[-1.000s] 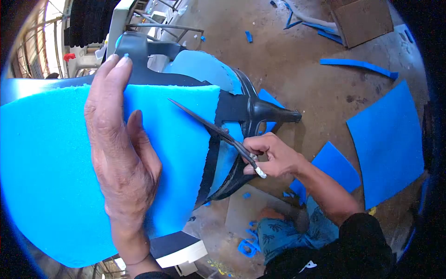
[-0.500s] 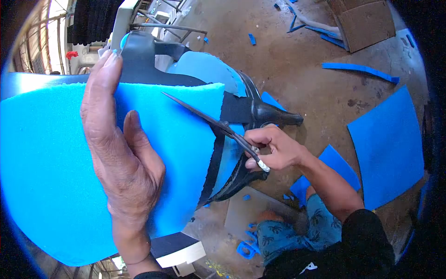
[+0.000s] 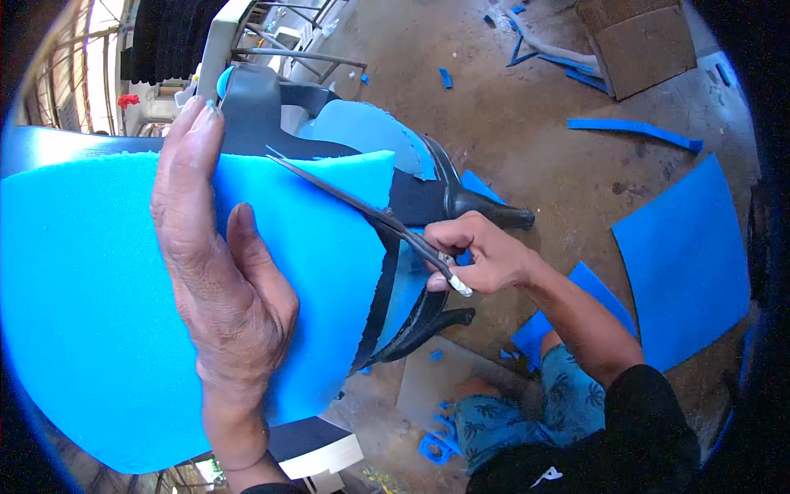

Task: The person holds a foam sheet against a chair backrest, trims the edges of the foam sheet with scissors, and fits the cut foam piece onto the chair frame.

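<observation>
A large blue foam sheet (image 3: pixel 90 288) lies over a black, curved molded form (image 3: pixel 251 103). My left hand (image 3: pixel 222 272) rests on the foam with fingers stretched out and thumb apart, its fingertips reaching past the foam's upper edge. In my right hand (image 3: pixel 485 255) is a pair of dark scissors (image 3: pixel 387 221) with white wrapping on one handle. The blades lie over the foam near its right end, their tips slightly parted at the upper edge. A black strip (image 3: pixel 380 300) shows along the foam's right edge.
Blue foam pieces lie on the brown floor to the right, including a large panel (image 3: pixel 687 255) and a long strip (image 3: pixel 634 132). A cardboard box (image 3: pixel 642 49) stands at the upper right. Metal tubing (image 3: pixel 304 56) is beyond the form.
The scissor tips have moved slightly left and up to the foam's upper edge and parted a little. My right hand has shifted slightly left; my left hand stays on the foam.
</observation>
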The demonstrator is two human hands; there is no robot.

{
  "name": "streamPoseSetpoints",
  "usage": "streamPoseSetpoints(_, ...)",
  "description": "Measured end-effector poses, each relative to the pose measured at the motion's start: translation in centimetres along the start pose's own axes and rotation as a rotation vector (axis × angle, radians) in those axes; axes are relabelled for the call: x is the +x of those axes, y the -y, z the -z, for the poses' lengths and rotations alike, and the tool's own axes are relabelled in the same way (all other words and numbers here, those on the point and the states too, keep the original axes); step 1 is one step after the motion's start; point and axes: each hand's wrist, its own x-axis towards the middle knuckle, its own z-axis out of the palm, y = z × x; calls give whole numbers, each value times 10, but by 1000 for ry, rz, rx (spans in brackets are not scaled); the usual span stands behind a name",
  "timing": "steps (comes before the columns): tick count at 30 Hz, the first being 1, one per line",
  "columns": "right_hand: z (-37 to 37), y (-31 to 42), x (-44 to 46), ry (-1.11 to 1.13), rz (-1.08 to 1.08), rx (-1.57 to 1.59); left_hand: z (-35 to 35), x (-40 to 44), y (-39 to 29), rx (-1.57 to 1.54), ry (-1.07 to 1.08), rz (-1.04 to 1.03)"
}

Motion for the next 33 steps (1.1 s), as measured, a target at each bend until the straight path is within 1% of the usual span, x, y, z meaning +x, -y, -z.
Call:
streamPoseSetpoints(3,4,1,3,2,15,24,-1,-1,1,-4,-4,6)
streamPoseSetpoints(6,9,2,1,9,-16,-25,-1,-1,1,-5,-9,8)
streamPoseSetpoints(9,10,5,0,2,7,20,-1,-1,0,-14,-8,7)
streamPoseSetpoints(11,13,6,1,28,-26,15,0,0,1,-23,-11,-2)
streamPoseSetpoints(14,17,6,3,40,-17,-46,0,1,2,-28,-19,-23)
streamPoseSetpoints(17,19,15,5,45,-50,-23,1,0,2,-22,-12,-35)
streamPoseSetpoints(20,18,9,1,6,-36,16,-1,-1,1,-26,-22,-23)
streamPoseSetpoints(24,17,6,0,-6,-58,20,1,1,-5,-37,18,62)
streamPoseSetpoints(26,21,8,6,84,-44,34,3,3,-5,-41,29,79)
streamPoseSetpoints(29,23,11,13,86,-42,79,-3,0,-3,-116,-20,98)
streamPoseSetpoints(30,23,11,14,89,-44,79,-8,-2,-1,-185,-92,81)
streamPoseSetpoints(32,23,10,16,85,-43,45,-7,-3,-1,-248,-166,66)
streamPoseSetpoints(33,24,10,17,88,-43,45,-2,0,-3,-179,-104,92)
